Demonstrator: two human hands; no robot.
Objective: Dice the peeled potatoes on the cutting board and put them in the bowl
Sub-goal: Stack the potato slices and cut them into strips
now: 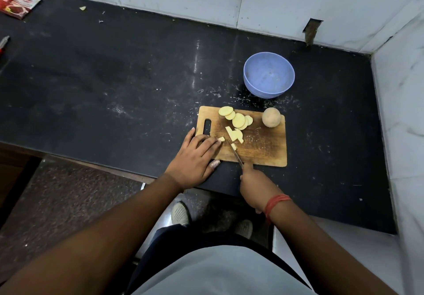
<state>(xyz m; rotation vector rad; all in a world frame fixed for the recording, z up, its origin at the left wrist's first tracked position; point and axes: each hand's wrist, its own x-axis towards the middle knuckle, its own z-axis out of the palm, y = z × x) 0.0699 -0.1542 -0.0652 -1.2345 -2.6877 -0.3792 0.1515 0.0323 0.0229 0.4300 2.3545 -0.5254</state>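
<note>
Black tabletop (114,77) carries the cutting board (263,150). Left hand (195,157) lies flat, fingertips pressing a potato piece (221,139). Right hand (257,187) grips the knife (235,153), blade running diagonally between the hands. Slices (237,119) lie beyond; the bowl (269,74) is farther right, nearer the right hand.

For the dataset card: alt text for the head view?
Right hand cuts potato pieces with a knife on a wooden cutting board; left hand steadies a piece. Round slices, a whole potato and an empty blue bowl lie beyond.
</note>
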